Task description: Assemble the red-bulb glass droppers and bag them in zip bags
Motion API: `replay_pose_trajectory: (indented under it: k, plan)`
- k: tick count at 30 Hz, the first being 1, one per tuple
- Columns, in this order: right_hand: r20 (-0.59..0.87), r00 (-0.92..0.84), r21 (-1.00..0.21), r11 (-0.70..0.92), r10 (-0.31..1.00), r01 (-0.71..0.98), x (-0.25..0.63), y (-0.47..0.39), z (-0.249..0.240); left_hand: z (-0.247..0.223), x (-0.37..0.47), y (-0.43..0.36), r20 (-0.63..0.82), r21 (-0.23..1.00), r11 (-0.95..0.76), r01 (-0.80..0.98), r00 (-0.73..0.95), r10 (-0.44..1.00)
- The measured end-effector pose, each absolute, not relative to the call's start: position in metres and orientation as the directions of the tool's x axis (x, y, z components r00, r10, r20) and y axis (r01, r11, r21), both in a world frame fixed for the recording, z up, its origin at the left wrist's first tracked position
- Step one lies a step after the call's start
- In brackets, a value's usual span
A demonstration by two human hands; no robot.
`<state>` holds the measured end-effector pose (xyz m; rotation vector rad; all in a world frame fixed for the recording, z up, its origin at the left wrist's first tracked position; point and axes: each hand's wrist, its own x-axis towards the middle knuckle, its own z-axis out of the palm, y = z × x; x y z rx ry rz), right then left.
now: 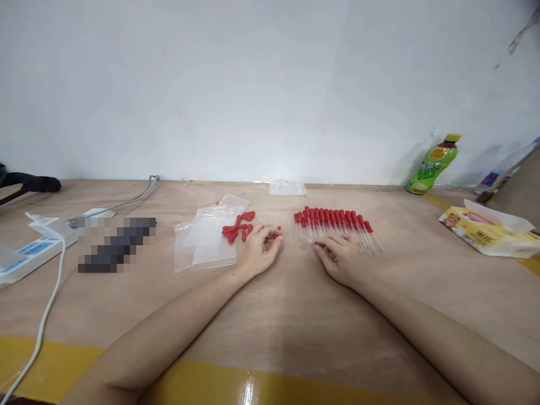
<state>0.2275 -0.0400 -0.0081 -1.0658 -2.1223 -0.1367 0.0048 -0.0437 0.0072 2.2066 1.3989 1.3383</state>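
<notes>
A: What is the left hand (258, 248) doing?
B: Its fingers are curled, with thumb and forefinger nearly together on a red bulb (277, 229).
A: And the right hand (341, 256)?
B: Half closed, thumb and fingertips pinched on a thin clear tube (306, 241) that points towards the left hand. The tube and the bulb are apart.
A: Where are the loose bulbs (230, 231)?
B: In a small heap on the bench (270, 332), just beyond and to the left of the left hand. Some bare tubes (265, 218) lie behind that hand too, partly covered by it.
A: What about the droppers (333, 216)?
B: They lie in a row just beyond the right hand, red ends towards the wall (270, 90), clear stems towards the person. The ones at the right end lie more aslant. I can't tell whether the hand touches any.
A: Anything else nearby?
B: Clear plastic bags (215, 247) overlap to the left of the heap. Well off to the right, a green bottle (433, 167) leans against the wall, with a yellow packet (485, 232) nearer the person.
</notes>
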Motion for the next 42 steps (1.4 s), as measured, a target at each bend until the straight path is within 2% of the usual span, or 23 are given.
replay_pose_trajectory:
  k: [5,9,18,23,31,34,39,42]
  plan:
    - [0.623,-0.435,-0.202,0.671,0.650,0.713,0.221,-0.048,-0.003,0.003,0.006,-0.041,0.468,0.662,-0.437,0.609,0.120,0.876]
    - [0.619,-0.416,-0.228,0.660,0.666,0.716,0.217,-0.049,0.000,0.000,0.004,-0.039,0.447,0.676,-0.464,0.572,0.183,0.876]
    - [0.601,-0.457,-0.210,0.681,0.656,0.701,0.215,-0.047,-0.003,0.003,0.005,-0.043,0.481,0.595,-0.549,0.587,0.288,0.828]
    - [0.554,-0.514,-0.214,0.709,0.655,0.672,0.216,-0.046,-0.001,0.008,0.006,-0.046,0.479,0.585,-0.535,0.609,0.273,0.834]
    - [0.467,-0.574,-0.349,0.736,0.673,0.580,0.218,-0.046,0.006,0.006,0.002,-0.045,0.463,0.586,-0.588,0.557,0.365,0.808]
    - [0.464,-0.616,-0.285,0.766,0.636,0.576,0.220,-0.044,0.005,0.006,0.001,-0.047,0.416,0.605,-0.585,0.541,0.411,0.811]
    - [0.508,-0.648,-0.064,0.775,0.567,0.628,0.220,-0.044,0.001,0.003,0.002,-0.048,0.380,0.602,-0.572,0.557,0.430,0.819]
    - [0.527,-0.653,-0.030,0.780,0.544,0.625,0.219,-0.046,0.001,0.002,0.001,-0.048,0.396,0.548,-0.615,0.567,0.471,0.788]
